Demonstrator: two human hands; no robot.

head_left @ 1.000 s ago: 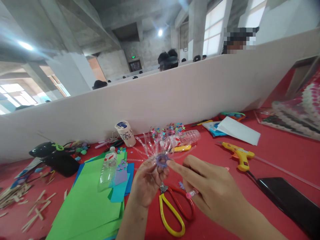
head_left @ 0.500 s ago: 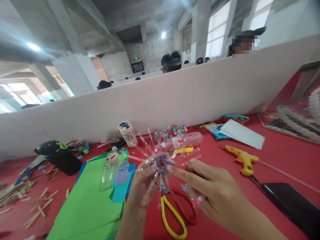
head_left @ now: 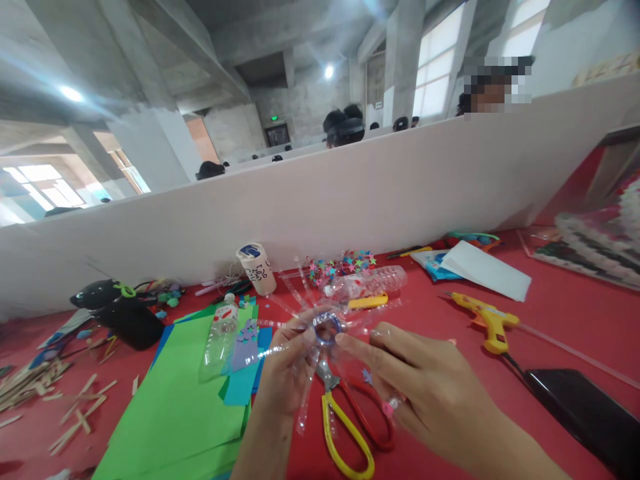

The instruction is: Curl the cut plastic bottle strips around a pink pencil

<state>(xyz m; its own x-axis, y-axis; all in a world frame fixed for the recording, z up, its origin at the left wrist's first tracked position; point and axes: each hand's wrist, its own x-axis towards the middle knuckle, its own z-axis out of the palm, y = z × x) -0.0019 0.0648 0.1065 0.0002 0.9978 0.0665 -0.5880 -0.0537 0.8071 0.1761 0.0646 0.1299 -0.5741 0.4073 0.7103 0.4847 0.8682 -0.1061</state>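
A clear plastic bottle cut into strips fans out at the centre, with a blue-purple ring (head_left: 327, 329) round its middle. My left hand (head_left: 287, 353) is closed on it from the left, fingers at the ring and strips sticking out around them. From the right, my right hand (head_left: 425, 373) reaches the ring's edge with its index fingertip, the other fingers curled. A small clear piece with a pink end (head_left: 389, 408) shows under those fingers; whether they grip it is unclear. Below the ring lie scissors (head_left: 345, 427) with one yellow and one red handle.
Green paper sheets (head_left: 175, 400) and a clear bottle (head_left: 220, 340) lie left. Behind are another bottle (head_left: 370, 283), a yellow cutter (head_left: 369, 301) and a white cup (head_left: 257, 270). A yellow glue gun (head_left: 483, 319) and black phone-like slab (head_left: 585, 407) lie right. A white partition (head_left: 310, 200) borders the table.
The cut bottle has turned slightly between my hands, so its strips point in different directions. Both hands stay in nearly the same place.
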